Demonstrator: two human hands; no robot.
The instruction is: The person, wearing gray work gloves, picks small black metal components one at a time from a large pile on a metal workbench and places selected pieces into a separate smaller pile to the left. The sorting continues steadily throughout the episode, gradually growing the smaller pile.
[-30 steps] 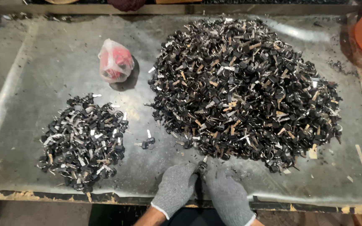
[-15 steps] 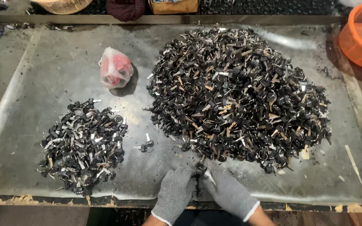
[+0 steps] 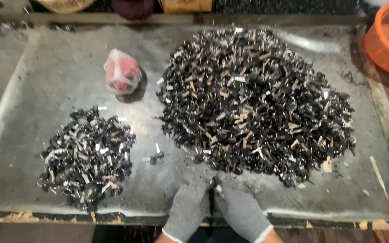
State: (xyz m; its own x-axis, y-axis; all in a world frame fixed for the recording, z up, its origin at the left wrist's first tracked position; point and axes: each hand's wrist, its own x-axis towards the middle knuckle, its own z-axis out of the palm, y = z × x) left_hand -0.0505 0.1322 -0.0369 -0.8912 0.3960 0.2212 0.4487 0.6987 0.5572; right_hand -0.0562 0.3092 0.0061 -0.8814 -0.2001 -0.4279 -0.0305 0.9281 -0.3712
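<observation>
A small black part (image 3: 214,183) with a pale metal tab is sitting pinched between both gloved hands at the table's near edge. It is lying just in front of the big heap of like black parts (image 3: 257,99).

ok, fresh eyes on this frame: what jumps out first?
The big heap of small black parts fills the right half of the grey table, with a smaller pile at the left front. A red bag sits behind the small pile, and an orange basket at the far right corner. At the near edge, the gloved left hand and right hand meet around one small part.
</observation>
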